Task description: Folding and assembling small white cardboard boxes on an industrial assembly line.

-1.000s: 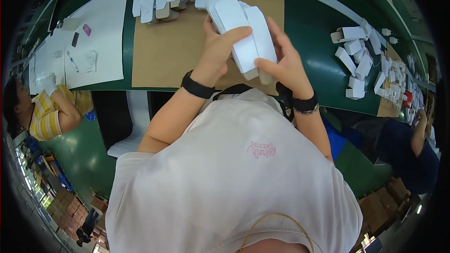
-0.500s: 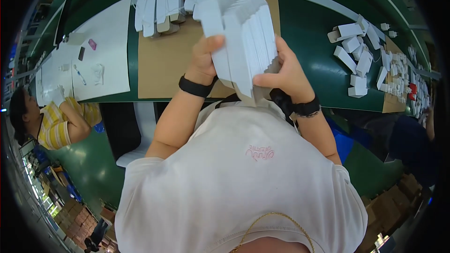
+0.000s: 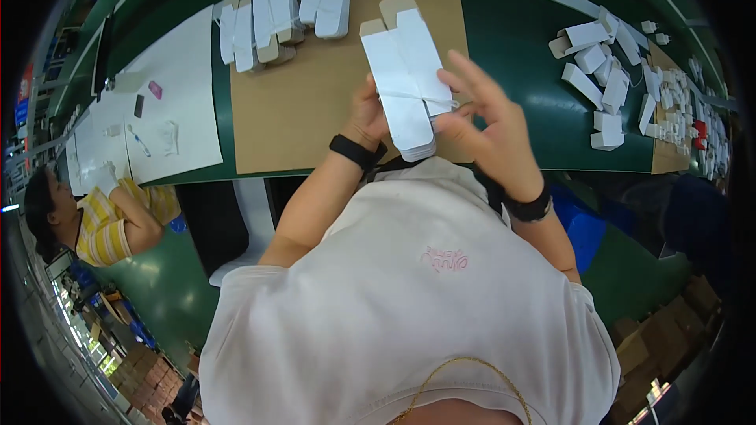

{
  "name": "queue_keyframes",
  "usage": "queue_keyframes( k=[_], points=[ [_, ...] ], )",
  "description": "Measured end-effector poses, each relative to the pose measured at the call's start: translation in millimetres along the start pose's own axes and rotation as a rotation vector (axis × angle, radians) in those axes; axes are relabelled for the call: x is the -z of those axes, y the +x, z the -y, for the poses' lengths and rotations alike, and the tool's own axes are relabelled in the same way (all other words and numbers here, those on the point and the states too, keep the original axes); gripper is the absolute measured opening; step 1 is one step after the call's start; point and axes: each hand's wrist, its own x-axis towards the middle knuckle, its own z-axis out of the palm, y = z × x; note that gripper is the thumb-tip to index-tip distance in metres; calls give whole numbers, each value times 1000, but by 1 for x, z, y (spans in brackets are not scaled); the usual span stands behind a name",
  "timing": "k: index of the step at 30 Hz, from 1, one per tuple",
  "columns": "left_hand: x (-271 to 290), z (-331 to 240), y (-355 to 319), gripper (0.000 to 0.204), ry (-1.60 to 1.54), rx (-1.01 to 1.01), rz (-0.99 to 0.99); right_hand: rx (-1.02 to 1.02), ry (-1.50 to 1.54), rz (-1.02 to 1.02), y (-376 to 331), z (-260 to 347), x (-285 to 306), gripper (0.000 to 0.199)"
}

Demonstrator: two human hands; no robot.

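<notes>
A stack of flat, folded white cartons (image 3: pixel 403 63) is held up over the table's near edge, brown flaps showing at its far end. My left hand (image 3: pixel 367 116) grips it from its left side, with most of the fingers hidden beneath. Across the stack runs a thin white band (image 3: pixel 416 97). Close by its right edge is my right hand (image 3: pixel 498 134), fingers apart and slightly blurred, fingertips next to where the band comes round the side. Several similar banded carton bundles (image 3: pixel 334 1) lie on the brown board (image 3: pixel 303 110) at the back left.
At the right, opened white boxes (image 3: pixel 584 83) lie heaped on the green table (image 3: pixel 512 39), beside many small white parts (image 3: pixel 671 114). To the left, a person in yellow stripes (image 3: pixel 118 224) sits at a white sheet (image 3: pixel 185 71) holding a phone-like dark item (image 3: pixel 138 105) and a toothbrush (image 3: pixel 138 142).
The fanned cartons are now squared into a tidy stack, lowered toward me, with the band visible across it. My right hand has let go of the stack's side and spread its fingers.
</notes>
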Motion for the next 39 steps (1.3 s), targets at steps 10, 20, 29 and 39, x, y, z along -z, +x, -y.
queue_keyframes(
  k=[10,20,29,39],
  points=[
    [16,-1,22,64,71,15,-76,332,-364,-91,16,-66,-5,20],
    [34,-13,24,42,1482,-334,-598,115,-290,-73,8,-122,-24,4],
    [9,-22,9,12,2134,-529,224,-210,-76,98,17,-122,-22,5],
    [-6,-22,1,13,2380,-387,238,410,-544,127,80,-128,-32,19]
  ],
)
